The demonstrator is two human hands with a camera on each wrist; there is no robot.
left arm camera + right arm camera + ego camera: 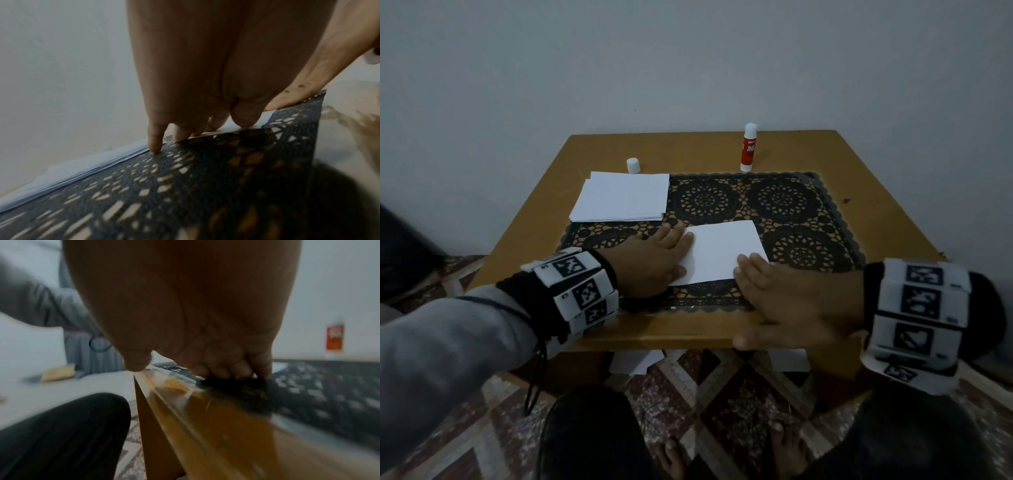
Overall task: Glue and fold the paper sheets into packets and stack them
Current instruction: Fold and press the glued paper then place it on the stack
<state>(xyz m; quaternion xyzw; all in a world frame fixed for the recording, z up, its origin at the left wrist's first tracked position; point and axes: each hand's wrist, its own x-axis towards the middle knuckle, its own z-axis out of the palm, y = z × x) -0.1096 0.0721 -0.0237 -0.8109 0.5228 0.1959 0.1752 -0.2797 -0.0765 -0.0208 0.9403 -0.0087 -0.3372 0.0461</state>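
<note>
Wooden bench carries our folded sheet near its front edge; left hand and right hand press it, each grip spread flat.

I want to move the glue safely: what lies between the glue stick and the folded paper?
Only the lace mat; head view shows nothing else between glue stick and paper.

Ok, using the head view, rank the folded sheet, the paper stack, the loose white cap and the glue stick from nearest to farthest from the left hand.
1. Folded sheet: under the left hand's fingertips, on the mat.
2. Paper stack: just beyond the hand, at the mat's far left.
3. White cap: behind the stack, on bare table.
4. Glue stick: upright, far right of the cap.
</note>
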